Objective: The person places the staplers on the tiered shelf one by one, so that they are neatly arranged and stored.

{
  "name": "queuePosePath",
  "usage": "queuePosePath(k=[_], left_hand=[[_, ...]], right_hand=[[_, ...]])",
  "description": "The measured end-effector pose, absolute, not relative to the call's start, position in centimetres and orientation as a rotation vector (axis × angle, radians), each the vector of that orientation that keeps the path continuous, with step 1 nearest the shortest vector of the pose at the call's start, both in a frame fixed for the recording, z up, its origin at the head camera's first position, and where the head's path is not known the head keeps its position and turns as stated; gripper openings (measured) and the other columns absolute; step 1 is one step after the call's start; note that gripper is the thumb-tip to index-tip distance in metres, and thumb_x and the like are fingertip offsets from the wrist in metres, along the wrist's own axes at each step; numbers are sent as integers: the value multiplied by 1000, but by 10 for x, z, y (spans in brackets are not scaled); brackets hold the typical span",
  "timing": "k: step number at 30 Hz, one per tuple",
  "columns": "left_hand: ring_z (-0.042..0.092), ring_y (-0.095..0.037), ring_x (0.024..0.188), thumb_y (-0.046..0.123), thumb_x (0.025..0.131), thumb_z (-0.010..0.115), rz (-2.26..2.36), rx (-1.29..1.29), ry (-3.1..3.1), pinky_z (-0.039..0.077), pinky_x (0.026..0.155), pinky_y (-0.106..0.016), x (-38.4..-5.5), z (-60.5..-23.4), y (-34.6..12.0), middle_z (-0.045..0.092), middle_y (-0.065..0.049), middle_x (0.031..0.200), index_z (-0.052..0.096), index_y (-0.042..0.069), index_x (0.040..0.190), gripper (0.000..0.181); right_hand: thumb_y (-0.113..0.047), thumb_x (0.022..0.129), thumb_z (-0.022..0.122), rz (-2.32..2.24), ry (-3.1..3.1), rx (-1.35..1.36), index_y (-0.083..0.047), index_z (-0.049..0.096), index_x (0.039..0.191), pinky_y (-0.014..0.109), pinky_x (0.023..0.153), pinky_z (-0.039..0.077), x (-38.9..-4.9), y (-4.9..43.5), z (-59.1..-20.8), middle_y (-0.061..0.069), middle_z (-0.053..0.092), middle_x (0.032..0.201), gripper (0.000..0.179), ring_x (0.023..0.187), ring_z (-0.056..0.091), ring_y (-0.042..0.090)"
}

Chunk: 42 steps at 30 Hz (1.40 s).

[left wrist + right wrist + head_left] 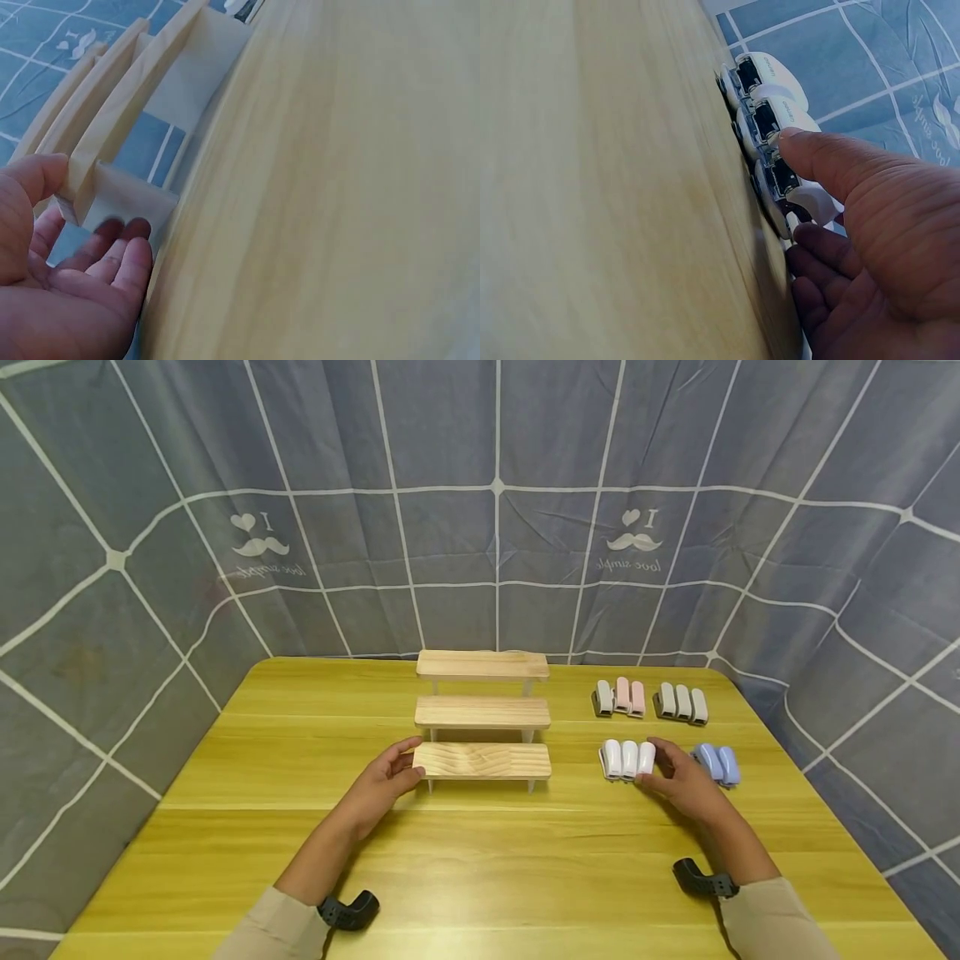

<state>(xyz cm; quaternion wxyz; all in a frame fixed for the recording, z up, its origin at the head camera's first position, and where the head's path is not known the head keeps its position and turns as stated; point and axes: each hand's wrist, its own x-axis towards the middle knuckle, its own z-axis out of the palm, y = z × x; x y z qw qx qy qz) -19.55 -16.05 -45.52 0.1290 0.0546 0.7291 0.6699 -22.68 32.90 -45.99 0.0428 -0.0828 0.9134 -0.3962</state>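
Note:
A three-step wooden display stand (482,761) with pale legs stands mid-table. My left hand (384,783) pinches the left end of its lowest step. The thumb is at the front edge and a finger behind; the other fingers hang free below. Three white mini staplers (628,760) stand side by side right of the stand. My right hand (684,783) pinches the rightmost white stapler (815,202), thumb in front and index finger behind. In the right wrist view its other fingers curl near the table, and the index finger is mostly hidden.
Behind the white staplers stand a grey stapler (603,698) beside two pink staplers (629,697), and three light grey staplers (681,703). Two blue staplers (717,764) lie just right of my right hand. A grey checked curtain (450,552) surrounds the wooden table (480,877).

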Motion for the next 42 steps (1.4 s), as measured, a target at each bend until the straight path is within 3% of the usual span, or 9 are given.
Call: queuePosePath(k=[6,14,23,42], left_hand=[[38,-36,139,19,101,61,1858,257,2352,41,106,-49,-193,-455,-158,30,-9,159,44,9,148,51],[47,-28,133,18,100,63,1801,340,2554,43,103,-51,-191,-453,-161,48,-2,148,67,4,126,30],[51,-28,127,15,101,61,1846,382,2474,49,94,-24,-190,-455,-160,45,-4,150,65,1,127,30],[49,-28,131,17,101,62,1880,349,2444,49,95,-25,-191,-458,-160,44,-2,151,64,0,129,32]], right_hand=[[-21,95,70,-1218,2814,-265,12,27,149,62,107,32,-227,329,-463,39,38,144,76,134,35,54],[-21,96,69,-1208,2816,-257,10,26,150,61,108,32,-227,329,-460,37,38,145,76,135,34,52],[-20,96,69,-1165,2821,-243,10,24,151,60,108,32,-225,327,-459,37,38,145,77,135,34,52],[-15,96,67,-1236,2802,-225,12,23,151,62,109,30,-226,327,-459,39,38,144,75,135,33,54]])
